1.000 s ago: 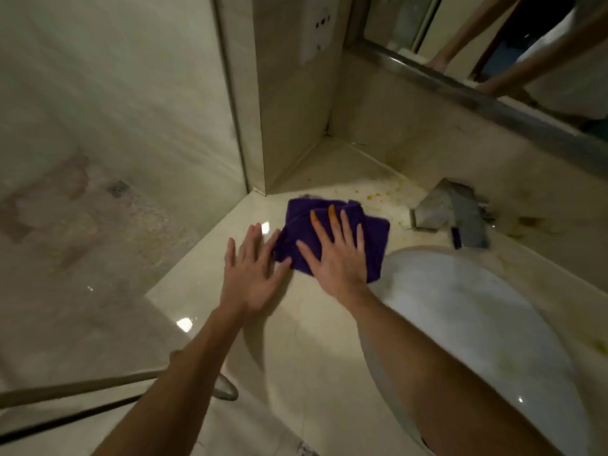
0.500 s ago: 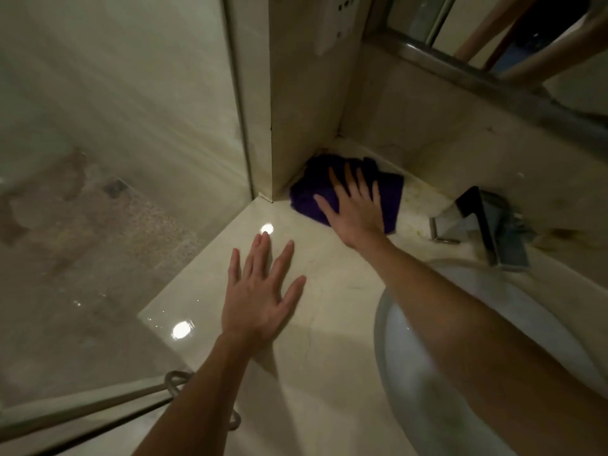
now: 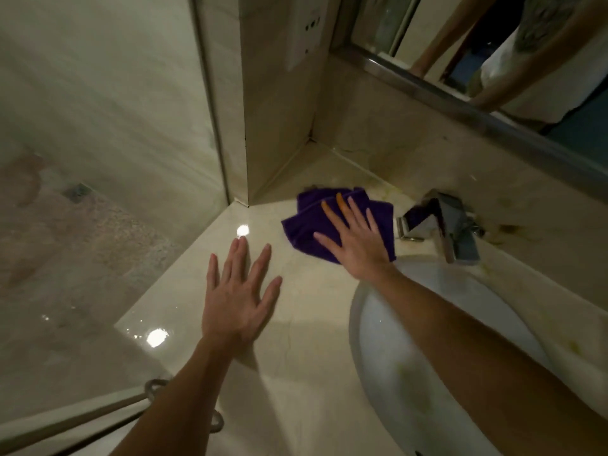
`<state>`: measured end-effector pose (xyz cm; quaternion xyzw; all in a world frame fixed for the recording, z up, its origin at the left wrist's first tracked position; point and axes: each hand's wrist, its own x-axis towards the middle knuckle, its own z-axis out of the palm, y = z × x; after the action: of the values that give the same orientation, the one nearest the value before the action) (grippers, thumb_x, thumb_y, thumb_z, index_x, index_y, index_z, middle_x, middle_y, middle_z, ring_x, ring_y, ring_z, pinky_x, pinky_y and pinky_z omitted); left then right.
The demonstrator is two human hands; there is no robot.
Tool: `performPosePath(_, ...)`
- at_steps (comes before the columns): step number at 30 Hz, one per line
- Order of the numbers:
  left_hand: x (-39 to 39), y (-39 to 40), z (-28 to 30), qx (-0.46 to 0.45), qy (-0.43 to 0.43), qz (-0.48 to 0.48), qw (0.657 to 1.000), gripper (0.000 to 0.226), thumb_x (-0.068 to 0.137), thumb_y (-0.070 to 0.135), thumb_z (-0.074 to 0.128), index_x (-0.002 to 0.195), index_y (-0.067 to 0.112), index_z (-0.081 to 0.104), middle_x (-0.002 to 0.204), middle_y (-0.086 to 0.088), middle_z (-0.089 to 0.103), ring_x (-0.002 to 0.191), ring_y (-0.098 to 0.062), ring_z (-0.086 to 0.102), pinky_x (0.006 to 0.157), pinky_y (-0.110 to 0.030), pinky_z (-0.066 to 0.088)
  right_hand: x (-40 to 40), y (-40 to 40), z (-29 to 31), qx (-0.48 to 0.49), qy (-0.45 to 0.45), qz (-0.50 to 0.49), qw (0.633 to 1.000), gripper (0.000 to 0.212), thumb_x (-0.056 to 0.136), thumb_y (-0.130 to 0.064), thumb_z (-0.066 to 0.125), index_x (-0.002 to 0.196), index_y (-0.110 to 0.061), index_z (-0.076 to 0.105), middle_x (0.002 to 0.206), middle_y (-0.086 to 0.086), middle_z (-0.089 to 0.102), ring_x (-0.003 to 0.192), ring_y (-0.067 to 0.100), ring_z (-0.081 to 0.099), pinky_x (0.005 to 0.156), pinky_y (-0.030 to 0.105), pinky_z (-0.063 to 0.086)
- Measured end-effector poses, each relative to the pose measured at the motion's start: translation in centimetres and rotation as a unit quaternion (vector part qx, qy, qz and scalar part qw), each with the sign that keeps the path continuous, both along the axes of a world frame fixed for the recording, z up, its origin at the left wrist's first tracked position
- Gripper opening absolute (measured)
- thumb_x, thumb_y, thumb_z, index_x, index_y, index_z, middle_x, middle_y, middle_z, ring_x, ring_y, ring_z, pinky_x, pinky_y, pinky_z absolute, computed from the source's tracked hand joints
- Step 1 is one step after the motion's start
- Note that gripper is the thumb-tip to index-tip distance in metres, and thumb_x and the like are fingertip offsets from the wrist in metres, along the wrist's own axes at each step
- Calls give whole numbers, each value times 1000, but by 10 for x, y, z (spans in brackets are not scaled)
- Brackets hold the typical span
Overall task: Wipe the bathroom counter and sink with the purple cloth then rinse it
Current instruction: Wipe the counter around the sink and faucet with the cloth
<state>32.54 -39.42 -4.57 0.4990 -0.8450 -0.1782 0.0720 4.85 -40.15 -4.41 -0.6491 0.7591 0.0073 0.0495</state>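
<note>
Two hands flat on the counter (image 3: 306, 350), each doing a different job. Right hand (image 3: 357, 243) spread palm-down over the purple cloth (image 3: 304, 225), fingers splayed wide and gripping nothing, only pressing the folded cloth onto the stone so it drags over as much surface as possible. Cloth lying toward the counter's back edge, between the wall corner and the faucet (image 3: 442, 225), its near corner close to the rim of the sink (image 3: 357, 311). Left hand (image 3: 238, 299) also open and empty, fingers fanned on bare stone near the counter's left edge, by the glass panel (image 3: 98, 209); probably a brace for the lean over the basin. Yellowish stains visible along the back edge beyond the faucet and down inside the bowl, so by that evidence wiping only partly done: sink bowl apparently not yet wiped, rinse not yet begun. Cloth looking soft and likely to bunch if pushed hard against a fold
</note>
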Motion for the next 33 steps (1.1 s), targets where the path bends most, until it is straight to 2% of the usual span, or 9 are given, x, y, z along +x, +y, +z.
performPosePath(3,-1,0,-1,-3,8,2,1000,62,102,62,16,157,45,-5,170,-2,-7,155,-13,-17,126,-54,-4,-40,-62,1,-14,10,8,1000,80,92,-76,6,159,-34,17,168,4,19,155,22,14,124,49,15)
performPosePath(7,-4,-2,-3,-7,-7,9,1000,62,101,63,15,156,46,-8,170,-1,-8,155,-13,-17,126,-53,-3,-70,-101,-7,-54,43,60,996,71,102,-67,17,155,-23,37,159,9,40,148,25,35,118,48,31)
performPosePath(10,-4,1,-1,-10,-7,9,1000,62,101,64,14,156,47,-7,170,-1,-8,155,-13,-16,126,-53,-3,-62,-95,-3,-58,30,56,996,78,99,-70,10,156,-22,34,161,9,37,149,26,32,120,49,27)
performPosePath(17,-3,1,3,9,-7,5,1000,62,99,67,9,155,48,-9,169,0,-12,155,-12,-18,126,-53,-2,-9,8,-4,-59,8,-144,988,89,90,-83,10,160,-29,13,168,4,19,156,23,11,126,50,7)
performPosePath(21,-6,1,5,9,-10,11,1000,62,99,67,10,155,49,-9,170,0,-11,155,-13,-18,126,-54,-3,3,29,4,-55,6,-141,988,105,80,-93,10,161,-26,12,167,6,20,156,24,10,126,51,8)
performPosePath(25,-6,1,4,5,-11,14,1000,62,99,66,12,156,48,-8,170,0,-10,155,-12,-18,126,-53,-3,-18,-5,5,-42,18,-76,996,102,81,-91,4,160,-28,17,168,6,19,155,24,13,126,48,12)
performPosePath(27,-6,1,4,2,-9,16,1000,62,99,66,12,155,49,-9,169,1,-12,154,-11,-19,126,-53,-3,-36,-48,6,-55,-10,-48,997,96,85,-86,3,156,-27,31,164,6,31,152,26,25,123,48,21)
performPosePath(30,-7,1,3,-4,-12,24,1000,62,100,66,13,154,50,-11,169,2,-14,154,-10,-20,126,-52,-3,-48,-101,10,-91,-78,31,992,80,95,-73,22,145,-19,53,152,10,49,141,31,45,114,49,38)
performPosePath(33,-7,2,3,-8,-9,27,1000,62,100,65,16,155,50,-10,169,2,-13,154,-9,-20,127,-50,-3,-54,-116,17,-90,-94,173,976,50,101,-37,51,146,-16,52,153,10,48,144,27,41,115,46,40)
